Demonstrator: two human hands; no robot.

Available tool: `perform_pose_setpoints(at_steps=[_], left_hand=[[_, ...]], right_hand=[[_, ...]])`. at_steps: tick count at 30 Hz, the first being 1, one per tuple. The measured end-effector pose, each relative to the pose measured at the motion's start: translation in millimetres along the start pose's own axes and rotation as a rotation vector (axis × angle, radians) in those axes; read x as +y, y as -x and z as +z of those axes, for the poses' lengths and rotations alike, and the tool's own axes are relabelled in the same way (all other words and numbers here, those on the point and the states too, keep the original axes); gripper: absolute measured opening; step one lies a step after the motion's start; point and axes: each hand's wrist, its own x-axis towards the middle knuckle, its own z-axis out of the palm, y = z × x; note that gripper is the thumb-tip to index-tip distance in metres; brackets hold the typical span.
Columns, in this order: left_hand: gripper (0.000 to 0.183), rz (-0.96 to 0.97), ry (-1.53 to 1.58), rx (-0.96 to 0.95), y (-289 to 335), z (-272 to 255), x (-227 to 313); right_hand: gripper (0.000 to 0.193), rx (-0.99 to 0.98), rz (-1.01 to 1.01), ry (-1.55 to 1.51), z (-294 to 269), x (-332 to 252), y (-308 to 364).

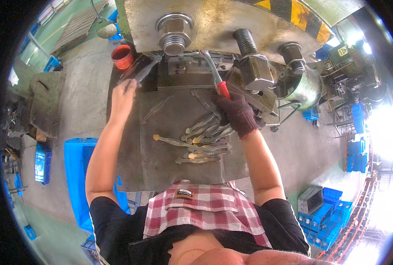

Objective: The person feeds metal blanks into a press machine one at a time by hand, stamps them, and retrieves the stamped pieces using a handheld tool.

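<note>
My bare left hand (125, 95) is closed on the lower end of a long grey metal piece (147, 71), slightly blurred, which slants up toward the left end of the press die (187, 67). In a dark knitted glove, my right hand (238, 110) grips red-handled tongs (214, 70). Their tips reach the die's upper edge, and I cannot tell whether they hold anything. Between my arms, several flat, knobbed metal pieces (205, 152) lie in a loose heap on the dark work table (161, 170). A single similar piece (156, 109) rests further left, below my left hand.
A machine block with large bolts and nuts (174, 33) overhangs the die. A red cup (122, 56) stands at the table's far left corner. Blue crates (75, 176) sit beside my left arm, with stacked crates (324, 216) at lower right. A green cylindrical motor (304, 86) is at right.
</note>
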Motion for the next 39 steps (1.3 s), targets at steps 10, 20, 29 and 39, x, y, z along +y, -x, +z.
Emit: perform_pose_setpoints(at_steps=[10, 20, 29, 39], left_hand=[[0.025, -0.127, 0.029, -0.482, 16, 15, 7], [0.042, 0.064, -0.795, -0.365, 24, -4, -12], [0.03, 0.096, -1.083, -0.541, 17, 2, -18], [0.032, 0.223, -0.625, -0.446, -41, 29, 73]], right_hand=[[0.041, -0.466, 0.003, -0.375, 18, 64, 52], [0.04, -0.33, 0.056, -0.207, 6, 62, 62], [0.034, -0.271, 0.054, -0.375, 7, 74, 56], [0.029, -0.118, 0.005, -0.46, -12, 62, 61]])
